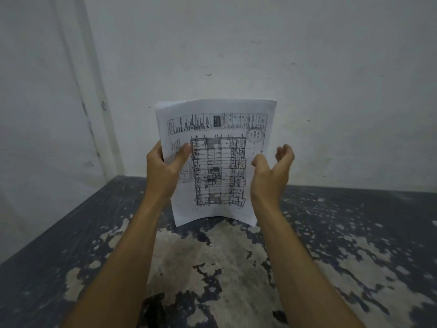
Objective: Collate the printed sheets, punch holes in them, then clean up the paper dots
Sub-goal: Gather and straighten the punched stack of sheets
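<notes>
The printed sheets [216,162] are held upright above the table [71,245], in front of the wall [236,55]; the bottom edge appears to sit at or just above the tabletop, and contact cannot be confirmed. The front page carries a floor-plan drawing with a title strip along its top; a 2nd sheet corner shows behind the upper left edge, so the stack is not square. The left hand [163,166] grasps the stack at its left edge, thumb across the front, fingers behind. The right hand [272,171] is released, palm turned toward the right edge of the sheets, fingers loosely curled and holding nothing; it sits just beside the paper. The tabletop is dark, with large worn pale patches.
</notes>
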The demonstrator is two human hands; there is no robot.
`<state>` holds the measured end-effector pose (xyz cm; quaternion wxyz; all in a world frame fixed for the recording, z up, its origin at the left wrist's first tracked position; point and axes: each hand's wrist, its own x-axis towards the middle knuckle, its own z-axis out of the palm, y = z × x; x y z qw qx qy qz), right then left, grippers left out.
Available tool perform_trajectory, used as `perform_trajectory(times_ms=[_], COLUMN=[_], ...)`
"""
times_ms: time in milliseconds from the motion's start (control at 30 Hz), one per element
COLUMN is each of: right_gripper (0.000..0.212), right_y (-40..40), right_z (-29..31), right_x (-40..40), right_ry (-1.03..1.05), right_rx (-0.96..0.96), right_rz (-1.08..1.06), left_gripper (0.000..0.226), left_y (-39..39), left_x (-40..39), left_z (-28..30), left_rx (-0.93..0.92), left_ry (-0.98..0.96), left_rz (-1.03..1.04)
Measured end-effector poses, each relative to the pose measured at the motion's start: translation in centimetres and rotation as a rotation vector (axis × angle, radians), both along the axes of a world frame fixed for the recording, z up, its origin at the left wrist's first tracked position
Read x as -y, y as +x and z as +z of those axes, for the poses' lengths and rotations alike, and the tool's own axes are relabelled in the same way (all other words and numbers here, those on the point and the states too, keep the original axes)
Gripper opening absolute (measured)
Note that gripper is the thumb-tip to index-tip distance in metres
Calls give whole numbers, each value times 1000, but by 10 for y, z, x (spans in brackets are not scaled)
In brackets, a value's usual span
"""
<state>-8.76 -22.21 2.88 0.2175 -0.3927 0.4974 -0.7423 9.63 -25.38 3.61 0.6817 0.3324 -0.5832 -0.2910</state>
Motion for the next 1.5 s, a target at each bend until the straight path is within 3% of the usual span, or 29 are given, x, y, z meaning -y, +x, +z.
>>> perform_trajectory(times_ms=[100, 233, 333, 433, 533, 600, 700, 767, 867, 1000, 1133, 1233, 1367, 1500], right_gripper=[35, 50, 36, 45, 28, 35, 54, 51, 34, 57, 35, 45, 16, 17], right_y=[-1, -7, -6, -9, -11, -11, -11, -9, -3, -1, -6, -12, -16, -15], right_z=[0, 4, 3, 2, 2, 1, -1, -4, -8, -10, -11, -7, -8, 2], right_x=[-1, 3, 2, 2, 3, 3, 4, 3, 3, 4, 6, 9, 11, 6], right_ry=[62, 33, 52, 5, 97, 100, -8, -15, 87, 26, 122, 77, 27, -57], right_rx=[-67, 22, -44, 44, -58, -25, 109, 66, -87, 31, -74, -38, -222, -255], right_rz=[136, 74, 199, 100, 316, 309, 62, 39, 278, 140, 321, 293, 312, 277], left_gripper=[47, 51, 48, 41, 40, 40, 35, 34, 38, 35, 31, 29, 32, 18], left_y=[-2, -2, -2, -2, -2, -1, 2, 0, -1, 0, -1, 2, 0, -8], left_x=[-2, -2, -1, 1, 4, 6, 6, 7, 7, 5, 6, 6, 5, -4], left_z=[0, 0, -2, -5, -7, -8, -8, -8, -8, -7, -6, -6, -7, 9], left_rx=[-30, -28, -42, -25, -49, -43, -18, -23, -55, -60, -76, -43, -27, -30], left_ry=[7, 17, 27, 24, 21, 13, -4, -7, -7, -28, -36, -46, -98, -162], left_rz=[6, 19, 40, 69, 87, 105, 112, 101, 103, 109, 134, 141, 168, 204])
